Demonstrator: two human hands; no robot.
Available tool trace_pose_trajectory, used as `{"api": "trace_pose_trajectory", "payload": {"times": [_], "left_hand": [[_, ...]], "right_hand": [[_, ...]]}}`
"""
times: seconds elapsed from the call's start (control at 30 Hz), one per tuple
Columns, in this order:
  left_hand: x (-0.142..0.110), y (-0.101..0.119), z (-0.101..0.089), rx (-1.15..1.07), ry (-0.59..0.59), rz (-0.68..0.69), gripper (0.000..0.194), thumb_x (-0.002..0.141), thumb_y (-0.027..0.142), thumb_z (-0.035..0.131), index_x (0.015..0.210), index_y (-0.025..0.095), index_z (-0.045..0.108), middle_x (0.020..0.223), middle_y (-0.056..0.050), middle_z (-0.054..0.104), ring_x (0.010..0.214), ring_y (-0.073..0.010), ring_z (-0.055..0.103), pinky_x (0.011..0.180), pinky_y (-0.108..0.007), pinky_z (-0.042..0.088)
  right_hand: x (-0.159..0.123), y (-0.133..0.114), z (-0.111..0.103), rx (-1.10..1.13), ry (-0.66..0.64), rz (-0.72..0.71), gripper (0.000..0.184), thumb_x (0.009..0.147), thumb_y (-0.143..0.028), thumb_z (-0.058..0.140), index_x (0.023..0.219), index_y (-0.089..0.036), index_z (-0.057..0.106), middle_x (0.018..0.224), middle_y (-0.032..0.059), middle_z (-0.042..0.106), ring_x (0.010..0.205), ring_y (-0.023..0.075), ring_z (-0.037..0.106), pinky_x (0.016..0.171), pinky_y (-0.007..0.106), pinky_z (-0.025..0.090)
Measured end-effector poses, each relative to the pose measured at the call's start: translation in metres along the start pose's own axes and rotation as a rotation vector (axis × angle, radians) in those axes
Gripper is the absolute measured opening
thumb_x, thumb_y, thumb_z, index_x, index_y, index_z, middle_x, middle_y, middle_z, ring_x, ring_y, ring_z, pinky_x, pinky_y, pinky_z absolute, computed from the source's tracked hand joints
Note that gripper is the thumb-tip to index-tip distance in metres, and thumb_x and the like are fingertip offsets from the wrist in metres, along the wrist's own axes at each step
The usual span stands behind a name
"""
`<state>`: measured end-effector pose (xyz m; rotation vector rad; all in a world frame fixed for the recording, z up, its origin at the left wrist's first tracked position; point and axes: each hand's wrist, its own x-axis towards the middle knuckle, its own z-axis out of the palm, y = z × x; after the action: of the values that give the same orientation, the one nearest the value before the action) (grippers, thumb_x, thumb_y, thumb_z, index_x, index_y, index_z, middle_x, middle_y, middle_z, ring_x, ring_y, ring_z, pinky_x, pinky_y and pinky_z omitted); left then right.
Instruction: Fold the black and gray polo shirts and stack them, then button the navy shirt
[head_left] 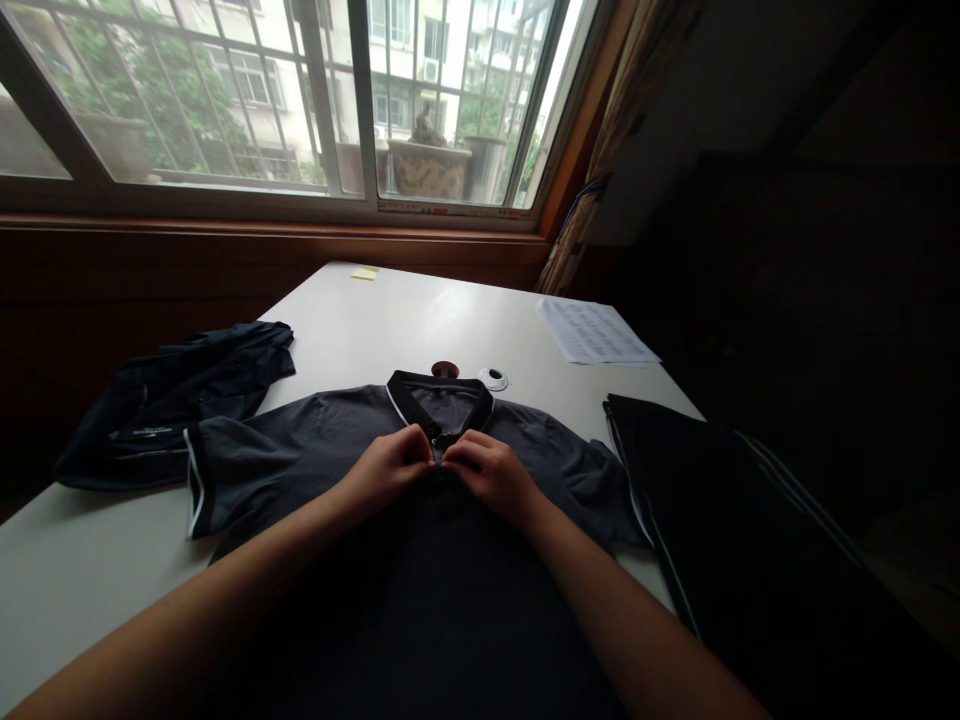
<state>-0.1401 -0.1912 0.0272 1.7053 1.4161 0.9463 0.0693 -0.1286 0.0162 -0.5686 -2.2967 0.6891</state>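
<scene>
A dark grey polo shirt [300, 425] lies spread front side up, its black collar with white edging pointing away from me. My left hand [390, 462] pinches the left edge of the neck opening just below the collar. Close beside it, my right hand [491, 470] pinches the right edge of the same opening. The fingertips of both hands nearly meet at the button placket. A small button shows near the collar's base; what lies right under the fingertips is hidden. Both forearms reach across the shirt's dark lower body.
The shirt lies on a white table [420, 315]. A crumpled dark garment [180, 400] is at left, folded dark trousers [720, 500] at right. Beyond the collar sit a brown round object [445, 369] and a white round object [493, 379]. Printed papers [596, 332] and a yellow note [364, 273] lie farther back.
</scene>
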Motion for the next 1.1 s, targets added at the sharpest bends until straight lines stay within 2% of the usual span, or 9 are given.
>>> {"api": "trace_pose_trajectory", "payload": {"times": [0.33,0.63,0.97,1.1], "left_hand": [[-0.001,-0.0018,0.0004,-0.005,-0.005,0.034,0.008,0.082,0.027,0.065,0.084,0.019,0.063,0.078,0.0,0.066,0.072,-0.0152,0.059,0.066,-0.025,0.044],[0.0003,0.0005,-0.002,-0.026,0.006,-0.012,0.007,0.08,0.024,0.066,0.082,0.019,0.062,0.08,0.0,0.068,0.074,-0.0162,0.06,0.068,-0.027,0.044],[0.0002,-0.0013,-0.0026,-0.111,0.038,-0.04,0.013,0.079,0.029,0.07,0.081,0.019,0.062,0.084,-0.001,0.07,0.078,-0.0172,0.062,0.071,-0.027,0.047],[-0.0002,0.0006,-0.0004,-0.067,0.057,-0.069,0.015,0.079,0.032,0.071,0.08,0.02,0.062,0.082,-0.001,0.07,0.077,-0.0174,0.062,0.069,-0.027,0.047]], "right_hand": [[0.0,0.0008,0.0014,-0.03,-0.037,-0.013,0.01,0.094,-0.022,0.063,0.097,-0.022,0.072,0.089,0.004,0.067,0.083,0.0176,0.065,0.078,0.03,0.053],[0.0003,0.0035,0.0,0.014,-0.071,-0.015,0.013,0.092,-0.02,0.066,0.103,-0.022,0.072,0.094,0.0045,0.067,0.087,0.0179,0.066,0.081,0.031,0.054],[-0.0007,0.0057,0.0003,0.046,-0.053,-0.02,0.017,0.091,-0.021,0.068,0.107,-0.023,0.071,0.097,0.0046,0.067,0.088,0.0176,0.065,0.08,0.031,0.055],[-0.0005,0.0037,0.0009,0.007,-0.04,-0.039,0.015,0.092,-0.023,0.067,0.106,-0.023,0.072,0.095,0.0052,0.067,0.088,0.0185,0.065,0.081,0.032,0.055]]}}
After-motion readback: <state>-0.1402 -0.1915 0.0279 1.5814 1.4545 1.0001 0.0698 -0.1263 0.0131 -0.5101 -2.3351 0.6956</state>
